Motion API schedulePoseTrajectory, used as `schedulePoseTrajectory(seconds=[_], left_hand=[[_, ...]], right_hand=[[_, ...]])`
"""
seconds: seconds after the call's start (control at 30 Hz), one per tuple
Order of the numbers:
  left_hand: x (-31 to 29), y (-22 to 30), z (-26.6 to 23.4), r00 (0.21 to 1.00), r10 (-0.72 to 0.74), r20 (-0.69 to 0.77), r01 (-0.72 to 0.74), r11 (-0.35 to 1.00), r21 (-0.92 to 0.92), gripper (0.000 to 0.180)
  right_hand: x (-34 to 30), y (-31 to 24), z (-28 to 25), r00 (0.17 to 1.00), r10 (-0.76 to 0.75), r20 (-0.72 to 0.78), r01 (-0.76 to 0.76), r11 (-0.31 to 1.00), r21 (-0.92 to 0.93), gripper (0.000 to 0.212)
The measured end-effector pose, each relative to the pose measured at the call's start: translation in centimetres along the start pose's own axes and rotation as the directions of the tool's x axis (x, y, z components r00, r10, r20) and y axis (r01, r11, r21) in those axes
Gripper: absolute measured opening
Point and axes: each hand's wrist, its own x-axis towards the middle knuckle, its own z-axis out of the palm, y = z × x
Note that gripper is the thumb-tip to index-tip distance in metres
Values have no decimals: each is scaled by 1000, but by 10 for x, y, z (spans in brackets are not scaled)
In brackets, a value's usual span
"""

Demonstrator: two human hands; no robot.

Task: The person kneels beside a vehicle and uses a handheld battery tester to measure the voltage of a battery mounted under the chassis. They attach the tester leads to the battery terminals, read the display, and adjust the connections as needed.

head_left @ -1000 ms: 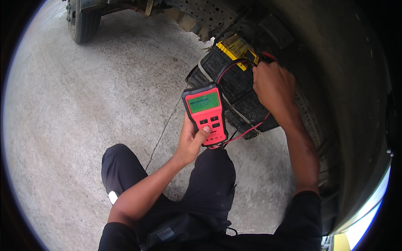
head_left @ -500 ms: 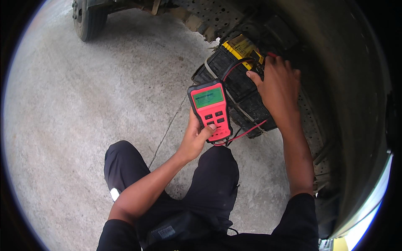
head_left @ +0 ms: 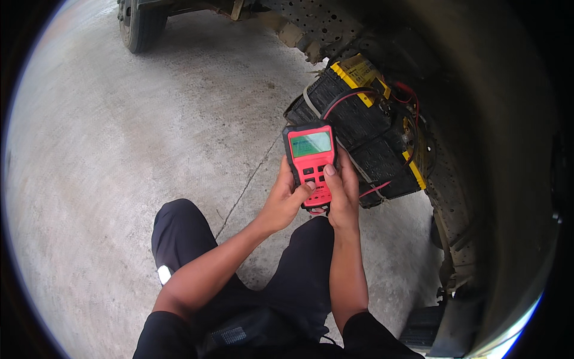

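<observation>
A red and black handheld battery tester (head_left: pixel 315 161) with a lit green screen is held between both hands above my knees. My left hand (head_left: pixel 283 196) wraps its left side, thumb on the lower keys. My right hand (head_left: pixel 344 194) grips the right side, its thumb on the upper right keys. Beyond the tester sit two black batteries with yellow tops, the far battery (head_left: pixel 344 96) and the near battery (head_left: pixel 385 164). Red and black leads run from the tester to them. A red clamp (head_left: pixel 405 88) shows by the far battery's terminals.
A vehicle's dark body panel (head_left: pixel 502 149) curves along the right, with a perforated metal frame (head_left: pixel 317 21) at the top. A tyre (head_left: pixel 141 27) stands at the upper left. Cracked concrete floor (head_left: pixel 119 149) spreads on the left.
My right hand has left the far battery's terminals and come down onto the tester's right side. The tester and batteries now appear slightly farther right in the view.
</observation>
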Motion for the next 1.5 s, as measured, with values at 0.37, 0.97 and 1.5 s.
schedulePoseTrajectory(seconds=[0.37,0.97,1.5], left_hand=[[-3,-11,-15,993,94,-76,-86,991,106,80],[-8,-12,-12,991,106,-79,-100,993,67,81],[-6,-12,-16,995,85,-48,-80,992,101,78]], right_hand=[[4,7,4,977,-15,215,31,997,-70,76],[-1,-1,5,967,58,247,-44,997,-63,87],[-5,-23,3,982,-133,135,184,847,-499,74]])
